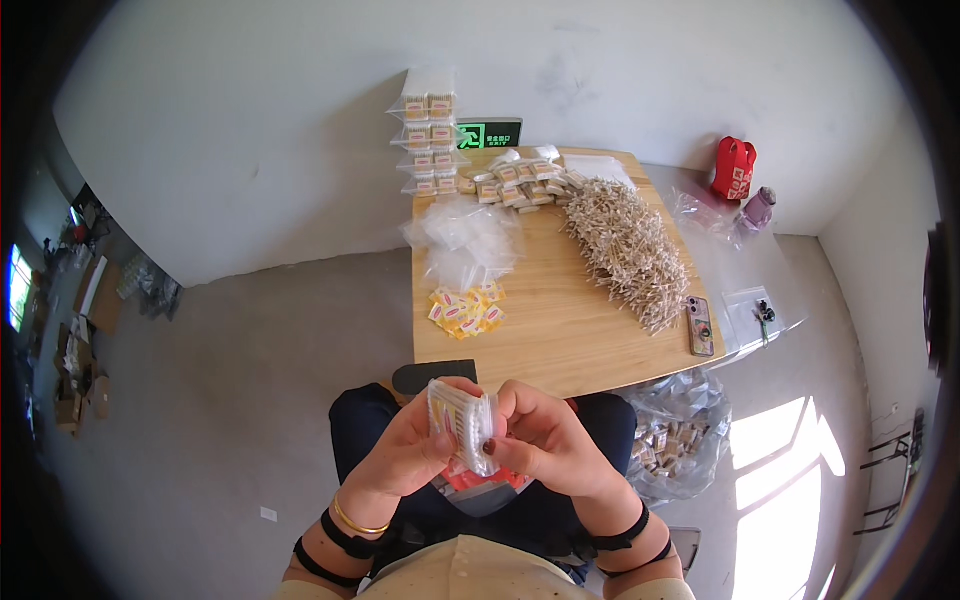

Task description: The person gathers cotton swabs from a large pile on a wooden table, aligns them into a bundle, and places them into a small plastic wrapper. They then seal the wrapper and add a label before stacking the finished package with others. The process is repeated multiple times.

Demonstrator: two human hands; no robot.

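Observation:
Above my lap, at the table's near edge, I hold a small clear plastic bag of cotton swabs [473, 428] with a yellowish label card inside. My left hand [412, 446] is closed round its left side, the thumb on the front. From the right, the thumb and fingers of my right hand [545, 440] pinch the bag's edge. Beyond my hands on the wooden table [545, 330] lie yellow label cards [465, 311] and, behind them, a heap of clear plastic bags [465, 240]. A long pile of loose cotton swabs [630, 250] covers the table's right side.
Filled swab packs [525, 187] are heaped at the back, beside a tall stack of packs [430, 135]. A phone [701, 325] lies near the right edge. Farther right are a red bag [735, 170] and a purple bottle [760, 208]. A large plastic sack [690, 420] stands below the table.

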